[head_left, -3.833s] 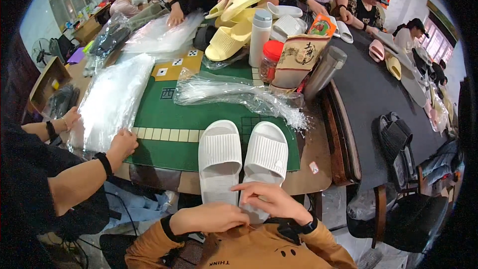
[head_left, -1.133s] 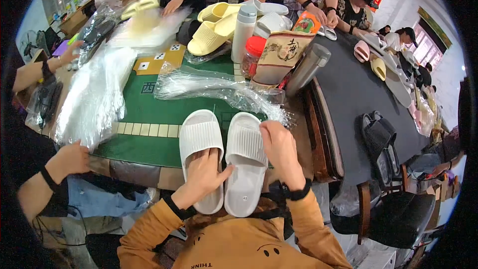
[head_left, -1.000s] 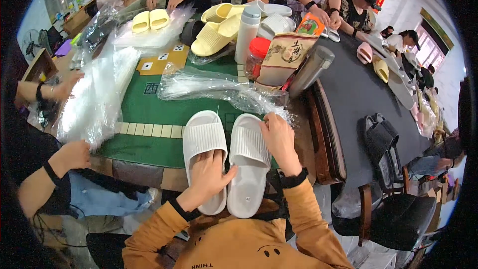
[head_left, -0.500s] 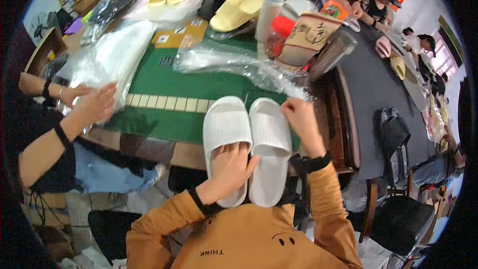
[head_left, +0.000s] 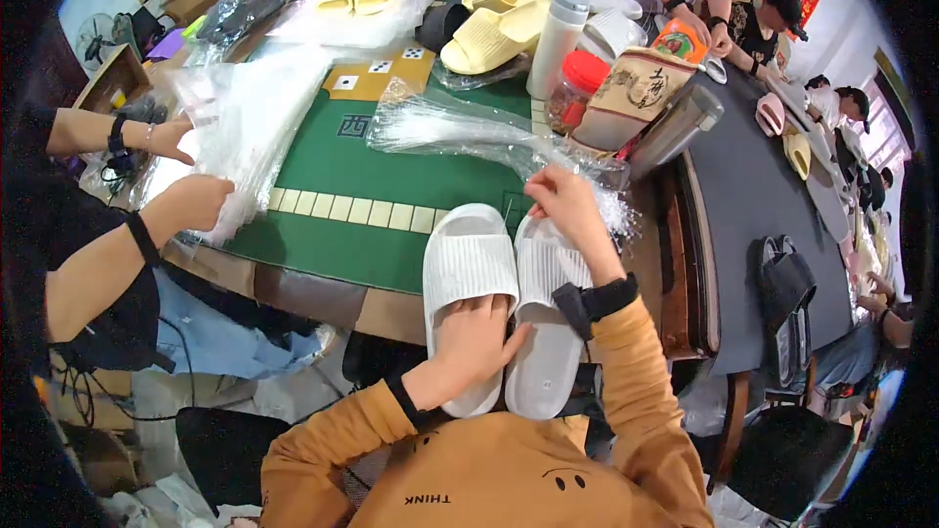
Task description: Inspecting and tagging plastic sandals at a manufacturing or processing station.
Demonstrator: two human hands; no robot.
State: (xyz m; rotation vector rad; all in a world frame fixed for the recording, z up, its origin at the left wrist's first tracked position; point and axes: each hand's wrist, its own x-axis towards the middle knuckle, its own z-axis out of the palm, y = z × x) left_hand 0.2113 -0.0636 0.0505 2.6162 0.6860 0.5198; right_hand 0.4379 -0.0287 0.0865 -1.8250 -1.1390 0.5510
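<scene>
Right hand (head_left: 569,207) shifts inward over white ribbed plastic slippers (head_left: 551,357) at the edge of the green-topped worktop (head_left: 357,259), fingers pinched narrow, contents unclear; left hand (head_left: 469,340), fingertips hidden under the left strap (head_left: 473,267), likely steadies them.

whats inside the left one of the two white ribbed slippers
The person's left hand is partly inside the left white ribbed slipper, fingers tucked under the strap; that strap hides the fingertips.

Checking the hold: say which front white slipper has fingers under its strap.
The left slipper: the left hand reaches under its strap; none is under the right slipper's.
</scene>
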